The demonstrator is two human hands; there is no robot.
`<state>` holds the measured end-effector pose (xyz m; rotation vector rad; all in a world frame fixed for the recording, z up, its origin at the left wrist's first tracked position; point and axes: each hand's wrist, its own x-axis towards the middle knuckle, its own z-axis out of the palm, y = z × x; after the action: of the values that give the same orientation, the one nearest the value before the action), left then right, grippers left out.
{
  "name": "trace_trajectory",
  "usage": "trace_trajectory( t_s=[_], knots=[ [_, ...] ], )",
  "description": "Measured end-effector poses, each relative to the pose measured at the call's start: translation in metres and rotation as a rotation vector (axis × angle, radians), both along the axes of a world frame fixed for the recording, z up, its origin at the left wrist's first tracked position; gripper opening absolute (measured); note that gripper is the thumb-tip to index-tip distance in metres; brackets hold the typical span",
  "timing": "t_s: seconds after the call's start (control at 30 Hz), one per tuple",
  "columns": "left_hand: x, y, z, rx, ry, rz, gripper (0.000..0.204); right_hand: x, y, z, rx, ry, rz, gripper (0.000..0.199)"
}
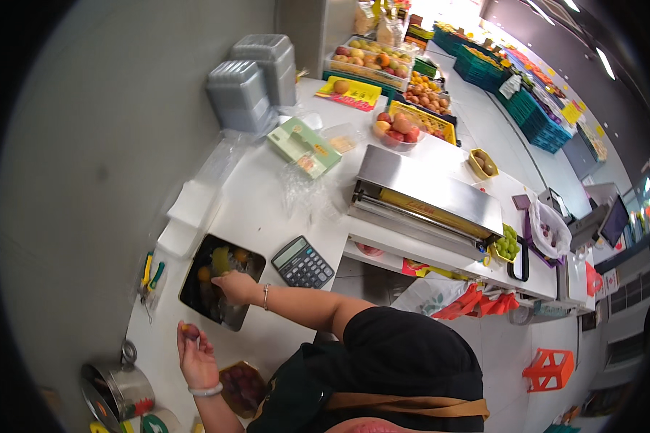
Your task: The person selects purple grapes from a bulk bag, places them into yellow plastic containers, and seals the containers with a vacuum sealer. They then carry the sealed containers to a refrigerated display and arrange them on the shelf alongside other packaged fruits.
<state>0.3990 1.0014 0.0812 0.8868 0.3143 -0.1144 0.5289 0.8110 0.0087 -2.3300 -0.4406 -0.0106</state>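
Observation:
My left hand (197,364), with a pale bangle at the wrist, holds a dark red plum (189,331) between thumb and fingers. Beside that wrist, a container of similar dark plums (243,386) is partly covered by my apron. My right arm, wearing a thin bracelet, stretches over a dark rectangular bin (192,294) set into the white counter. Over its opening, my right hand (232,286) has its fingers closed together; what they hold, if anything, is hidden. Inside the bin lie a yellow-green piece (221,258), orange round pieces and clear plastic.
A calculator (302,263) lies right of the bin, with a metal wrapping machine (427,193) beyond. Scissors (152,273) and a steel pot (119,390) stand along the wall side. Clear box stacks (240,94), a green carton (304,147) and a fruit bowl (397,130) are farther back.

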Motion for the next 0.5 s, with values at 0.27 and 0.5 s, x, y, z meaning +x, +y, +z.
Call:
trace_trajectory(
  t_s=[0.27,0.5],
  knots=[
    [-0.002,-0.011,-0.009,-0.054,-0.039,0.033,0.041,-0.026,0.012,0.034,0.521,0.270,0.267,0.014],
    [-0.018,-0.014,0.009,0.086,-0.001,0.082,0.039,-0.059,0.019,0.080,0.684,0.617,0.262,0.017]
  ],
)
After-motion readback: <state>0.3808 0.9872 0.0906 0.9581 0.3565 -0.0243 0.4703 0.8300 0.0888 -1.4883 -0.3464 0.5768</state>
